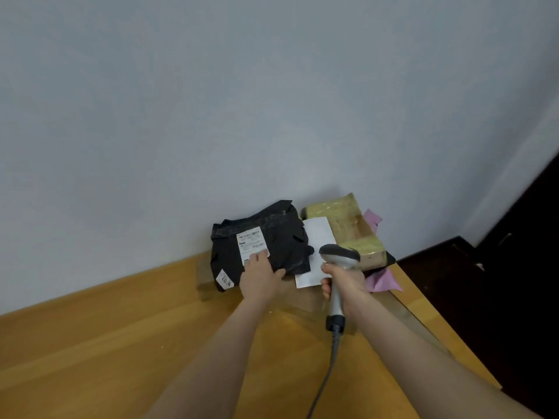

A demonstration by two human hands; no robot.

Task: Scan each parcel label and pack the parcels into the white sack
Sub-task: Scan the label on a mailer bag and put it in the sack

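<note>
Black, crumpled plastic parcel (272,234) at the far end of the wooden counter (121,343), close against the pale wall (242,86); lies atop a flat brown carton (204,278) and overhangs it; carries a white printed label (250,241) on its upper face and a small white sticker (225,279) at its near left corner, print too blurred to read; left hand (261,275) on the parcel, fingers straight and close together, tips pressing the lower edge of the label, thumb spread to the right across the black plastic; grips nothing; right hand (344,282) clamped round the handle of a grey scanner (340,256), fingers curled tight, scanner head raised above the fist and aimed away and leftward, toward the parcel; hangs just above a blank white sheet (317,234) lying between the black parcel and a tape-wrapped cardboard box (348,222); grey cable (326,373) running from the butt of the handle toward the bottom of the view; behind the scanner, the box tilted, glossy with yellowish tape, near the wall; pink plastic parcel (384,281) under and beside the box, one corner showing behind it and a wider flap on the near right, by the counter's right edge; a strip of something black between box and pink plastic, too little visible to name; right of the counter, a dark area (499,297), floor or furniture, cannot tell which; both forearms bare, reaching in from the bottom of the view.
</note>
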